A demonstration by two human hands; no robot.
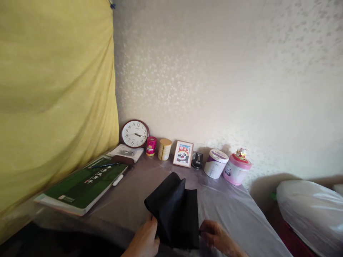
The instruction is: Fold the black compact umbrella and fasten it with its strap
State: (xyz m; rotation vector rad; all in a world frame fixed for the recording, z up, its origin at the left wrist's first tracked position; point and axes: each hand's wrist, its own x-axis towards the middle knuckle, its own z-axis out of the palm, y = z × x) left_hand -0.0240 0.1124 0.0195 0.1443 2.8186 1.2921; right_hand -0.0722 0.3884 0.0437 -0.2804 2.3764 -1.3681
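A piece of black cloth (175,210), folded and partly standing up, is over the near middle of the table. At its lower left edge my left hand (146,237) is closed, thumb and fingers pinching the cloth. My right hand (216,235) is at the lower right edge with curled fingers, closed on the cloth's side. The upper part of the cloth flares into loose folds. What the fabric is made into cannot be made out. The fingertips of both hands are partly hidden.
A green book (88,184) lies left, with a white marker (118,180) beside it. Along the wall stand a clock (135,133), pink can (151,146), yellow can (164,149), framed panda picture (183,153), black device (197,160), white tub (215,164) and pink tub (236,169).
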